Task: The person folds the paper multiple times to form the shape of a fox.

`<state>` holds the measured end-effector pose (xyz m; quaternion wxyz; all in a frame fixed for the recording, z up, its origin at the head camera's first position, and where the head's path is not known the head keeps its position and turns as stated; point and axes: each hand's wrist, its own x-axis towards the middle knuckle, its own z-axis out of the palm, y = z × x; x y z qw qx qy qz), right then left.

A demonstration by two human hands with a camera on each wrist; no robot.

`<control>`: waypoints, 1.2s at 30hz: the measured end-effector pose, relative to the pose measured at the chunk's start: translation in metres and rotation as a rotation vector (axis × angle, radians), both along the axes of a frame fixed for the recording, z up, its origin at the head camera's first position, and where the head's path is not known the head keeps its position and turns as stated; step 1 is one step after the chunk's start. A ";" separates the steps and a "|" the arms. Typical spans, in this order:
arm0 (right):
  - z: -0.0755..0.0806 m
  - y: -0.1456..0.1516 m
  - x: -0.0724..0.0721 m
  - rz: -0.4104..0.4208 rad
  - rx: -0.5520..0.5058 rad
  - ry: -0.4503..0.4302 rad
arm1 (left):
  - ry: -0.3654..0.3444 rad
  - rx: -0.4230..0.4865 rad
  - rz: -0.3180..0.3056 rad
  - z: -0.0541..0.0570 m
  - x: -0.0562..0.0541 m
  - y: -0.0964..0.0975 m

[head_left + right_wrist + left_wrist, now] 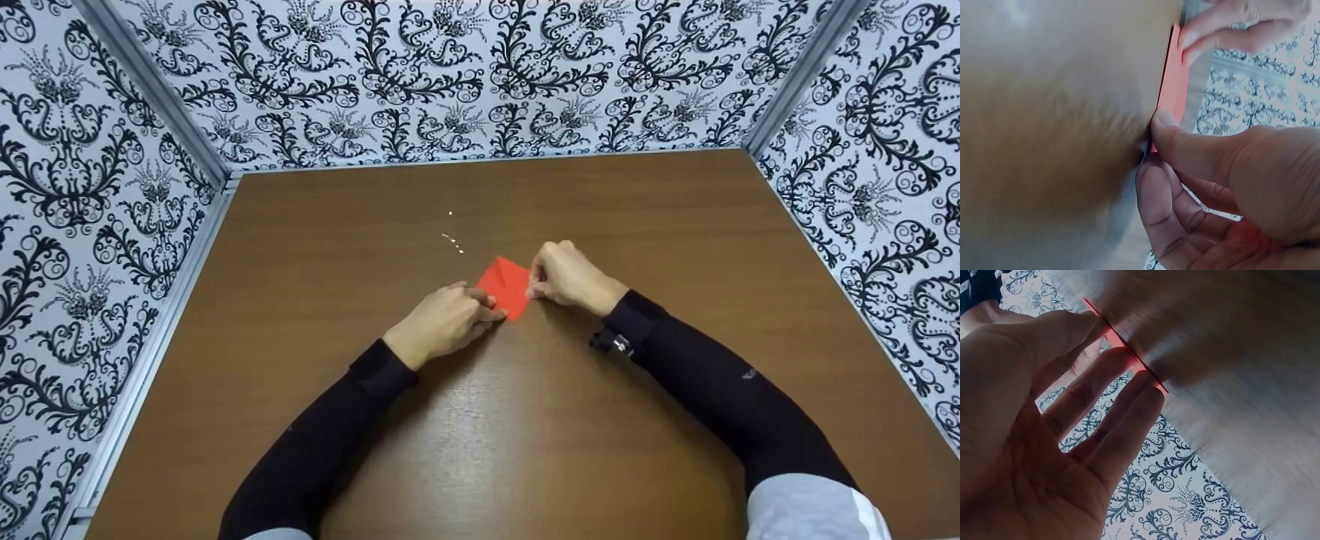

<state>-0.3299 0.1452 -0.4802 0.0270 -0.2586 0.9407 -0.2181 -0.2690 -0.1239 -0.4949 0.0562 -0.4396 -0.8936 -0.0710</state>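
A small folded sheet of red paper (pixel 507 285) lies on the table between the two hands, with crease lines on its upper face. The left hand (pixel 448 319) rests on its left side, fingertips pressing it down. Seen from the left wrist, that hand's fairly straight fingers (pixel 1129 416) and thumb touch the paper's thin edge (pixel 1129 349). At the right corner the right hand (pixel 571 276) pinches the paper between thumb and forefinger. In the right wrist view the thumb (pixel 1185 143) lies against the red edge (pixel 1172 84), and the curled fingers hide the corner itself.
Several tiny white scraps (pixel 453 240) lie on the brown wooden table (pixel 480 450) just beyond the paper. Panels with black-and-white scroll patterns (pixel 420 75) enclose the table at the back and both sides, joined by grey metal posts (pixel 150 82).
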 end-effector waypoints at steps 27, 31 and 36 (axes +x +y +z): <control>0.001 0.025 -0.015 -0.097 -0.076 -0.017 | -0.079 0.033 0.038 0.000 0.000 0.000; 0.006 0.021 -0.006 -0.081 -0.105 0.006 | -0.095 0.044 0.043 0.000 -0.001 -0.001; 0.010 0.010 0.011 0.020 -0.119 0.025 | -0.102 0.063 0.038 -0.002 -0.004 -0.002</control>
